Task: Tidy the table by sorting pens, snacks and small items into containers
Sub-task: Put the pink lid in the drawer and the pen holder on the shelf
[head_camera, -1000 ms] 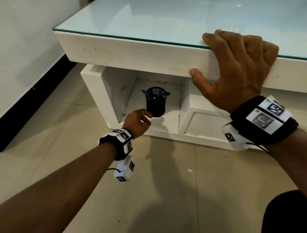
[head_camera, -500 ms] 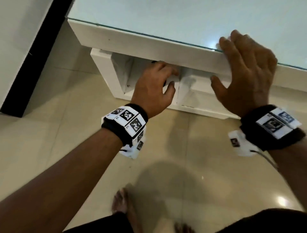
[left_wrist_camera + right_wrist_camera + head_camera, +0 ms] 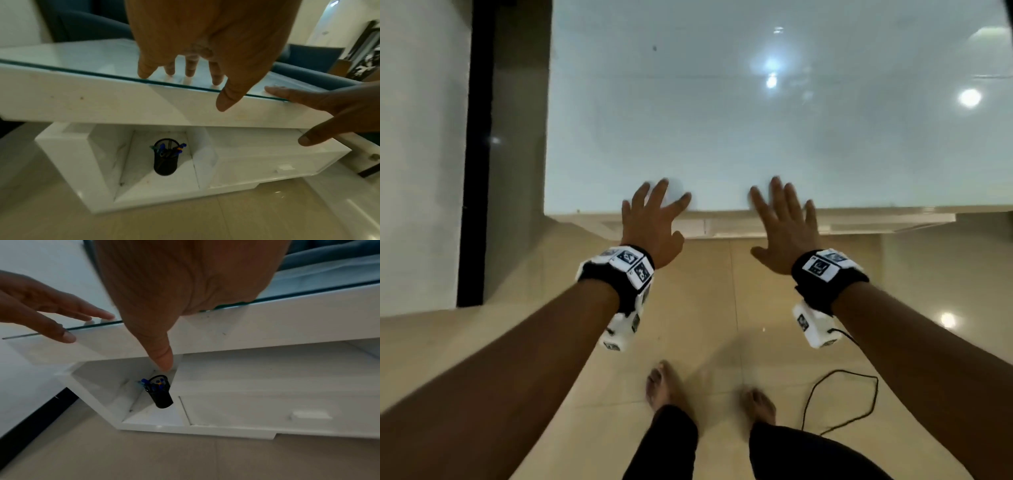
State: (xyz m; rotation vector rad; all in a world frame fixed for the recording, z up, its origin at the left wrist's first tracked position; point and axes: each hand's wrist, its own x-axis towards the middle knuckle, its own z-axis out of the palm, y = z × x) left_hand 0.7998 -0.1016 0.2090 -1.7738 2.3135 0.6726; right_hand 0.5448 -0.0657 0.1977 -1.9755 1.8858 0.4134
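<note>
A black mesh pen holder (image 3: 165, 156) with several blue pens stands upright in the open cubby under the white table; the right wrist view also shows this pen holder (image 3: 159, 391). Nothing lies on the glass table top (image 3: 756, 120). My left hand (image 3: 657, 212) is open, fingers spread, with the fingertips (image 3: 190, 72) at the glass near the front edge. My right hand (image 3: 780, 219) is open beside it, its fingers over the same edge and its thumb (image 3: 162, 356) hanging in front of the table's side. Neither hand holds anything.
A closed drawer with a white handle (image 3: 310, 415) sits right of the cubby. A black cable (image 3: 839, 401) loops on the tiled floor by my bare feet (image 3: 664, 387). A wall with black skirting (image 3: 476, 154) runs along the left. A blue sofa (image 3: 308, 55) stands behind the table.
My left hand has left the pen holder in the cubby and risen to the table's front edge. The right hand's fingers have straightened. The head view has lifted to look straight down.
</note>
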